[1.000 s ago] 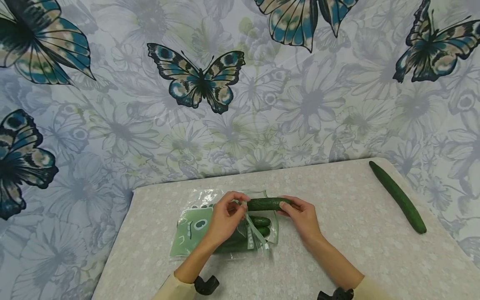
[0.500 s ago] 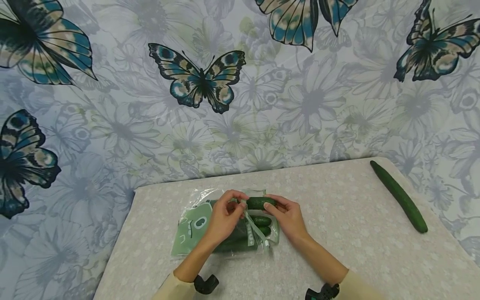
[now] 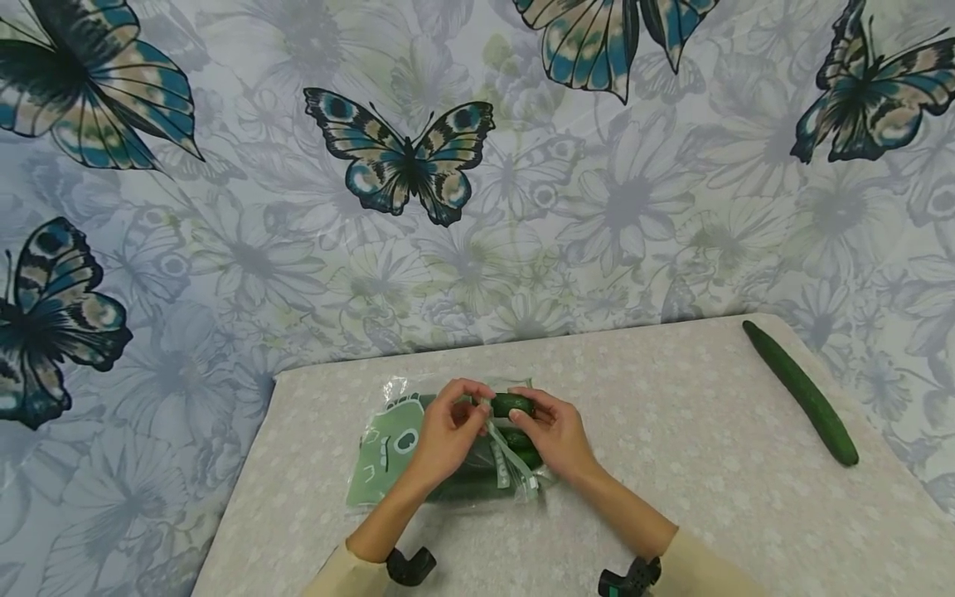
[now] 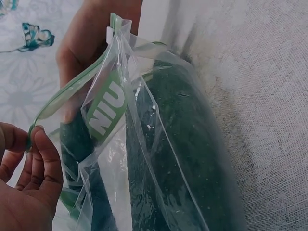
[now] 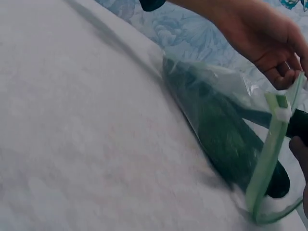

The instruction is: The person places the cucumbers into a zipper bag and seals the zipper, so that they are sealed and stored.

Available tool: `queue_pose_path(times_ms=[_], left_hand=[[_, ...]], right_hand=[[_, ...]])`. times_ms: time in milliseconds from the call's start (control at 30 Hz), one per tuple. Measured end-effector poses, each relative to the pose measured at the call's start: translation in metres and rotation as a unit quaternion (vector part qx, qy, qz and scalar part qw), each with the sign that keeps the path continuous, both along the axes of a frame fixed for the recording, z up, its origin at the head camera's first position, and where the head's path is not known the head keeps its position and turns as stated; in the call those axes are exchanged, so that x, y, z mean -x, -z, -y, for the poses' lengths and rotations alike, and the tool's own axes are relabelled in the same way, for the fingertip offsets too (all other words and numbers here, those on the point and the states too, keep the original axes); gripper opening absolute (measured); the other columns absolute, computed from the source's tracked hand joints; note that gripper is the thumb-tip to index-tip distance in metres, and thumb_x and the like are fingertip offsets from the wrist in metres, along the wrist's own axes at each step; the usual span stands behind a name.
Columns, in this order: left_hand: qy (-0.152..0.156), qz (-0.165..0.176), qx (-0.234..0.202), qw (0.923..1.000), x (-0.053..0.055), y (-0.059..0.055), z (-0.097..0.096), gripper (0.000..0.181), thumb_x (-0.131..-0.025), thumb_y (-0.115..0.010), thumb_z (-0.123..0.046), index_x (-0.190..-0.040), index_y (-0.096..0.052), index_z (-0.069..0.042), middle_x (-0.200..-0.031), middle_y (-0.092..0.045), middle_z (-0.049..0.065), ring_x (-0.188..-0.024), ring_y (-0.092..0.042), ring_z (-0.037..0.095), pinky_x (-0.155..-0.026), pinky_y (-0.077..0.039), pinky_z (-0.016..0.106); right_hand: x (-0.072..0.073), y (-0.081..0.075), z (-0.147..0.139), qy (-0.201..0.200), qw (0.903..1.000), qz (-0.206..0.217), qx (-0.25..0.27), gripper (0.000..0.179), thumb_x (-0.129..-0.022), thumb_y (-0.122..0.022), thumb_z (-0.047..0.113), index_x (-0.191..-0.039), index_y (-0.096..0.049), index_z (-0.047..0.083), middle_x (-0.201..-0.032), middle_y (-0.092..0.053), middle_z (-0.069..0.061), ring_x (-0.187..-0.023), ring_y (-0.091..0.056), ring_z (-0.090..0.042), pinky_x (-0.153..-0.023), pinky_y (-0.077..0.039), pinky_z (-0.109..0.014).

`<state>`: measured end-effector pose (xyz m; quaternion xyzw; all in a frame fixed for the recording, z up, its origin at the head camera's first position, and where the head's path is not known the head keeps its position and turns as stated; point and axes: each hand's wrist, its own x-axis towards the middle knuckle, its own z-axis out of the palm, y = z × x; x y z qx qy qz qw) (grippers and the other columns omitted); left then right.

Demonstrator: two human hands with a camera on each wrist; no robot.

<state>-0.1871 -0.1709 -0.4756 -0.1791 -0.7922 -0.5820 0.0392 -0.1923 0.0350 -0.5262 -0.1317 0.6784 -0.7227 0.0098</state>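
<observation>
A clear zip bag (image 3: 373,468) with a green cartoon face lies on the table, its mouth to the right. My left hand (image 3: 451,427) pinches the green zip edge (image 4: 62,96) of the mouth between thumb and fingers. With thumb and fingertips my right hand (image 3: 555,431) grips the end of a cucumber (image 3: 511,405), most of which is inside the bag. Beneath it, other cucumbers (image 4: 168,154) lie in the bag, their ends near the opening. A white slider (image 5: 283,114) sits on the zip strip in the right wrist view.
One more cucumber (image 3: 802,394) lies apart at the table's right side. The table (image 3: 656,398) has a pale patterned cloth. Behind it hangs a butterfly-printed backdrop (image 3: 627,249). Black wrist mounts (image 3: 410,567) sit at both sleeves.
My right hand has moved left, pushing the cucumber deeper into the bag, so only a short end shows. My left hand keeps its pinch on the zip edge.
</observation>
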Motion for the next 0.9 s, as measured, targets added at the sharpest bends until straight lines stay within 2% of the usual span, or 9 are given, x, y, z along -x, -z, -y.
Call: queue_pose_path(times_ms=[167,333,467,600,733,833,900], left_hand=[[0.004,-0.001,0.0,1.0,0.001,0.002,-0.001,0.016,-0.105,-0.065,-0.004,-0.119,-0.071,-0.009,-0.112,-0.063,0.016,-0.072,-0.068,0.01,-0.069,-0.066,0.04],[0.0,0.008,0.01,0.9999,0.001,0.004,0.0,0.017,-0.105,-0.064,-0.004,-0.119,-0.072,-0.01,-0.113,-0.064,0.016,-0.07,-0.067,0.009,-0.068,-0.065,0.041],[-0.005,0.011,0.016,0.9998,0.002,0.006,0.0,0.018,-0.104,-0.064,-0.002,-0.117,-0.073,-0.012,-0.114,-0.065,0.016,-0.07,-0.067,0.009,-0.066,-0.064,0.036],[-0.006,0.013,0.024,0.9996,0.003,0.008,0.0,0.019,-0.104,-0.064,-0.003,-0.116,-0.074,-0.014,-0.114,-0.066,0.014,-0.07,-0.068,0.01,-0.066,-0.063,0.031],[-0.006,0.016,0.024,0.9996,0.003,0.01,-0.001,0.019,-0.104,-0.063,-0.003,-0.116,-0.073,-0.014,-0.113,-0.066,0.015,-0.07,-0.068,0.012,-0.066,-0.064,0.035],[-0.005,0.017,0.02,0.9996,0.003,0.011,-0.001,0.018,-0.105,-0.063,-0.003,-0.117,-0.073,-0.011,-0.113,-0.065,0.015,-0.07,-0.067,0.013,-0.065,-0.064,0.037],[-0.003,0.018,0.019,0.9997,0.004,0.012,-0.001,0.017,-0.105,-0.063,-0.004,-0.118,-0.073,-0.01,-0.112,-0.065,0.015,-0.069,-0.067,0.012,-0.065,-0.064,0.036]], right_hand=[[0.011,0.008,-0.013,-0.017,0.9947,-0.04,-0.093,0.041,-0.102,-0.076,0.017,-0.14,-0.066,0.005,-0.138,-0.074,-0.015,-0.123,-0.076,-0.027,-0.098,-0.064,-0.028],[0.019,0.012,-0.022,-0.025,0.9801,-0.078,-0.181,0.028,-0.099,-0.079,0.017,-0.125,-0.07,0.014,-0.124,-0.079,-0.009,-0.115,-0.078,-0.025,-0.097,-0.065,-0.032],[0.019,0.014,-0.021,-0.008,0.9654,-0.098,-0.241,0.024,-0.1,-0.078,0.017,-0.124,-0.074,0.013,-0.117,-0.081,-0.007,-0.106,-0.08,-0.022,-0.093,-0.066,-0.034],[0.013,0.015,-0.018,0.004,0.9458,-0.115,-0.304,0.029,-0.106,-0.068,0.017,-0.133,-0.074,0.008,-0.128,-0.078,-0.009,-0.116,-0.077,-0.026,-0.101,-0.063,-0.045],[0.003,0.014,-0.018,-0.001,0.9236,-0.139,-0.357,0.036,-0.111,-0.06,0.014,-0.143,-0.067,0.002,-0.143,-0.071,-0.014,-0.134,-0.069,-0.033,-0.111,-0.057,-0.051],[-0.003,0.013,-0.021,-0.003,0.9124,-0.147,-0.382,0.038,-0.111,-0.058,0.014,-0.147,-0.063,0.001,-0.148,-0.068,-0.015,-0.139,-0.065,-0.033,-0.114,-0.056,-0.05],[-0.006,0.011,-0.025,-0.002,0.9094,-0.15,-0.388,0.039,-0.111,-0.057,0.014,-0.149,-0.062,0.002,-0.15,-0.067,-0.015,-0.14,-0.064,-0.033,-0.115,-0.055,-0.05]])
